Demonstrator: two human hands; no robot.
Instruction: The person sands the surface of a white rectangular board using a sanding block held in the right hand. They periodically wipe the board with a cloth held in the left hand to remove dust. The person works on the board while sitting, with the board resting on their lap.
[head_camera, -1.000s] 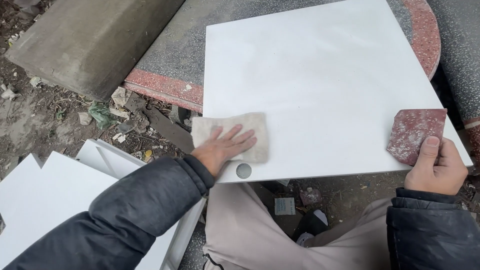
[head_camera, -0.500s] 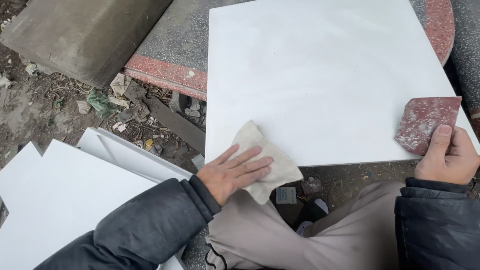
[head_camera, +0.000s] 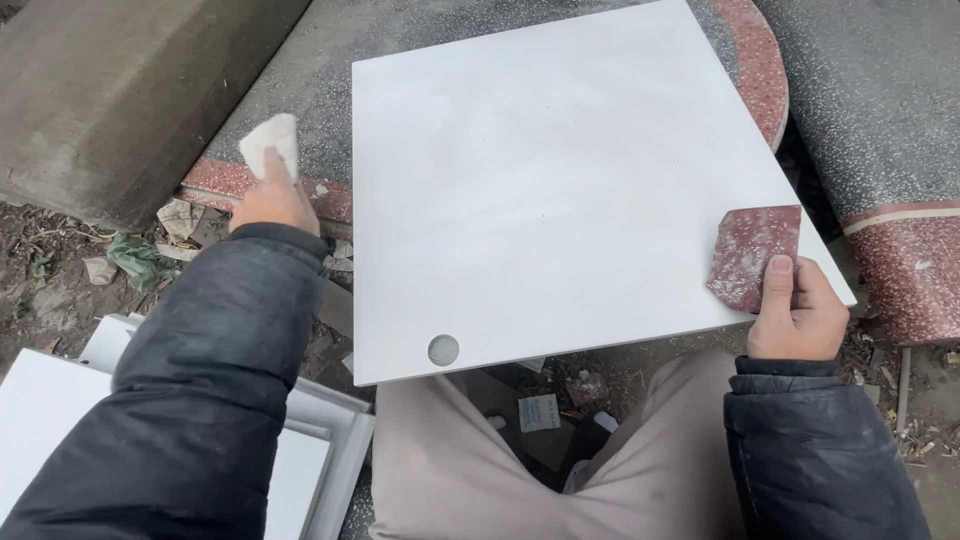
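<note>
Head cam — a cloth (head_camera: 270, 140) is being gripped by the left hand (head_camera: 272, 200) off the tile (head_camera: 560, 190), while a red stone chip (head_camera: 752, 255) is being pinched by the right hand (head_camera: 795, 320) at its edge.

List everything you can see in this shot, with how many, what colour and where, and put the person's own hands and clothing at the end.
tile: one, white, square, centre, small round hole near its near-left corner
stone piece: one, dark red speckled, on the tile's right edge
cloth: one, off-white, left of the tile
terrazzo slab: one, grey with red border, under the tile
second slab: one, grey and red, far right
concrete block: one, grey, top left
stacked tiles: several, white, bottom left
rubble: scattered, brown and green, on the ground at left
left hand: holds the cloth, off the tile
right hand: holds the stone piece
sleeves: two, dark
trousers: beige, bottom centre
</note>
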